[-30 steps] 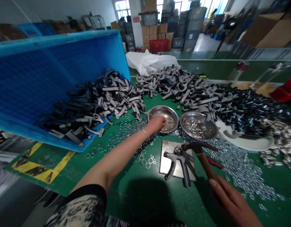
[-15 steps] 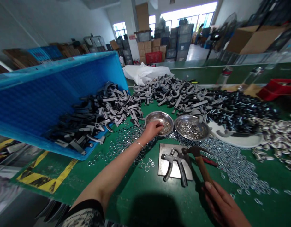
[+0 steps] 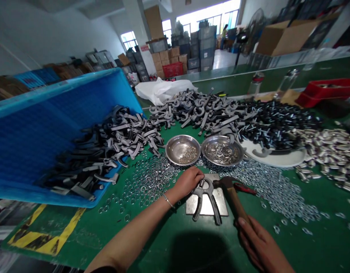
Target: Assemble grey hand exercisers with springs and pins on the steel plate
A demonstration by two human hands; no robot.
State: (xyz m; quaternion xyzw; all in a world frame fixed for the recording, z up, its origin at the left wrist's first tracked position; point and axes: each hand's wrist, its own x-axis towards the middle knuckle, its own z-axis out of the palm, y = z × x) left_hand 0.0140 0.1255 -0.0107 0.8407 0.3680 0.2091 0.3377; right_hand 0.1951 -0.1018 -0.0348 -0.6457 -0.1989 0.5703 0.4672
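My right hand (image 3: pixel 256 237) is wrapped around the wooden handle of a claw hammer (image 3: pixel 236 201), whose head rests at the right edge of a flat metal plate (image 3: pixel 220 208). On that plate lies a grey hand grip exerciser (image 3: pixel 212 197), its two dark-padded handles pointing towards me and a small spring at its top. My left hand (image 3: pixel 189 180) is at the top left of the exerciser with fingers pinched together; whatever is between the fingertips is too small to make out. Just beyond are a metal bowl of tiny parts (image 3: pixel 176 148) and a metal bowl of small pins (image 3: pixel 220 139).
At left, a tipped blue crate (image 3: pixel 63 94) spills grey handle parts (image 3: pixel 135 132). Loose metal rings (image 3: pixel 152 178) and nuts (image 3: pixel 277 197) cover the green table. Black-headed bolts (image 3: pixel 280 121), metal sleeves (image 3: pixel 331 151), a white plate (image 3: pixel 289 159) and red-handled pliers (image 3: pixel 245 187) are at right.
My left hand has left the bowl of tiny parts and come back to the exerciser's top left. My right hand still holds the hammer beside the plate. The view has shifted slightly.
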